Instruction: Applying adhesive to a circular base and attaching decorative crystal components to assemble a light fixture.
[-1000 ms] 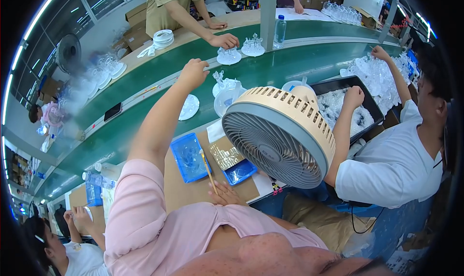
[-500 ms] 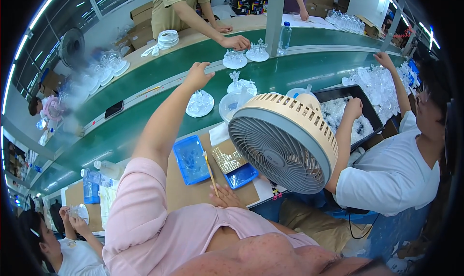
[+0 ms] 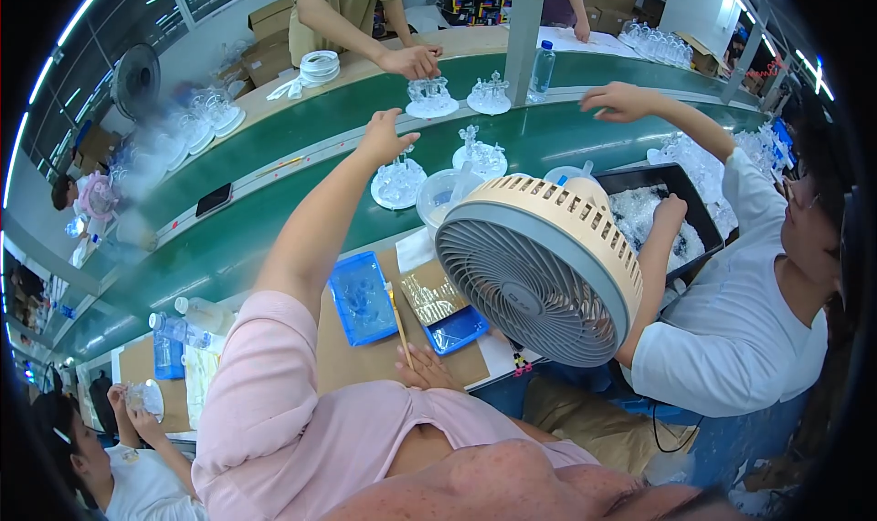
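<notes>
1. Clear glass ornament [image 3: 399, 181]: small figures on a round white plate, standing on the green belt [image 3: 274, 220], just beside a second like piece [image 3: 479, 156] to its right.
2. Left hand [image 3: 385, 138]: arm stretched out over the belt, fingers spread apart, palm down just above the ornament's far edge; holds nothing; contact cannot be told.
3. Right hand [image 3: 422, 368]: resting on the brown bench [image 3: 352, 361], fingers loosely curled around the lower end of a thin brush [image 3: 398, 318].
4. Beside the brush: blue tray [image 3: 362, 298] to the left, smaller blue tray [image 3: 455, 329] to the right.
5. Beige fan [image 3: 539, 270] stands right of the trays.
6. A co-worker in white sits to the right, with one hand in a black bin [image 3: 699, 215].
</notes>
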`<state>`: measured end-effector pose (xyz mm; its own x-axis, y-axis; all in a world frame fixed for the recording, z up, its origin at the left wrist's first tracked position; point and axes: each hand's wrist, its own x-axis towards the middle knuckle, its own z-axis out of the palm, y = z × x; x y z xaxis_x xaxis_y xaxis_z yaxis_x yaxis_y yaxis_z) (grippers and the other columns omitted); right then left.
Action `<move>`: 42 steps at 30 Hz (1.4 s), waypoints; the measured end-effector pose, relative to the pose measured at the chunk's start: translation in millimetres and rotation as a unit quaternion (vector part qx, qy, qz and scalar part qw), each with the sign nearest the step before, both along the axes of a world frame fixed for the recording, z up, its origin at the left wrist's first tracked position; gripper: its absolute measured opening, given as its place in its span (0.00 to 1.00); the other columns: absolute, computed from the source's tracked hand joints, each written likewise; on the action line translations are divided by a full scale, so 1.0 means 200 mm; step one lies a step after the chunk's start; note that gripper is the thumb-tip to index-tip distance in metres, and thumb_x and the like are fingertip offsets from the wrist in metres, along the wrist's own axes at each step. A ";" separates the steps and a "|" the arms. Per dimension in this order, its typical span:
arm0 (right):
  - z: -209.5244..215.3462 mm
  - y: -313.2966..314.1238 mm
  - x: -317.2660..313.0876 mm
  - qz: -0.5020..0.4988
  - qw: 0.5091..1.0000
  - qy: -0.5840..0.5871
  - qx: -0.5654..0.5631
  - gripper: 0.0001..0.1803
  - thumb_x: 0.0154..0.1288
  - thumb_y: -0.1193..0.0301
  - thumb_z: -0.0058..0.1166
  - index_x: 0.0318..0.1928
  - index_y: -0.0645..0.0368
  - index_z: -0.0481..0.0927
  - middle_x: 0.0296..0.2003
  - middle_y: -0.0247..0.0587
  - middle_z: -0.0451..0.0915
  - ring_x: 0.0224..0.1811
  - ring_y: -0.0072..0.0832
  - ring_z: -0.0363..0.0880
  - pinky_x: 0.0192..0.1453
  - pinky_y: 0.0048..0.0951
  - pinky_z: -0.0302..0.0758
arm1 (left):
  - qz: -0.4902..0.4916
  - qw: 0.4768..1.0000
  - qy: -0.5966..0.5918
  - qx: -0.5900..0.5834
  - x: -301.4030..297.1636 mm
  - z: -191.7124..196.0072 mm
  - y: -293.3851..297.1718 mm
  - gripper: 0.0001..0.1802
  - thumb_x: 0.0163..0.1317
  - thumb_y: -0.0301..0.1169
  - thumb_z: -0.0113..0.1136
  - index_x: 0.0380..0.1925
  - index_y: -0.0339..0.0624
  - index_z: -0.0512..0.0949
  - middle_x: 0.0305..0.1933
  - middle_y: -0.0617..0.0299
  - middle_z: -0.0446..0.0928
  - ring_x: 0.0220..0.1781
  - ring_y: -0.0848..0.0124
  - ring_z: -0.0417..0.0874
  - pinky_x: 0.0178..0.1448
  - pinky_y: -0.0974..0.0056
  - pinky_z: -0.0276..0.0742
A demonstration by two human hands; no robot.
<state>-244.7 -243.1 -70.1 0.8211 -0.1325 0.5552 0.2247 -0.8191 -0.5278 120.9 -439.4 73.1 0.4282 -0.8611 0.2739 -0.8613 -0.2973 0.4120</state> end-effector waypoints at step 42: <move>-0.04 0.02 0.02 0.001 1.000 -0.014 -0.026 0.30 0.60 0.71 0.59 0.62 0.59 0.63 0.64 0.58 0.65 0.68 0.53 0.61 0.71 0.59 0.51 | 0.355 0.893 0.187 -0.202 -0.27 -0.52 2.00 0.18 0.68 0.38 0.52 0.51 0.37 0.72 0.51 0.44 0.75 0.56 0.49 0.75 0.57 0.55 0.69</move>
<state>-241.6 -239.5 -77.6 0.8057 -0.1011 0.5837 0.2409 -0.8442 -0.4788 66.0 -38.4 -30.2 0.9538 -0.1990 0.2251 -0.2948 -0.4754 0.8289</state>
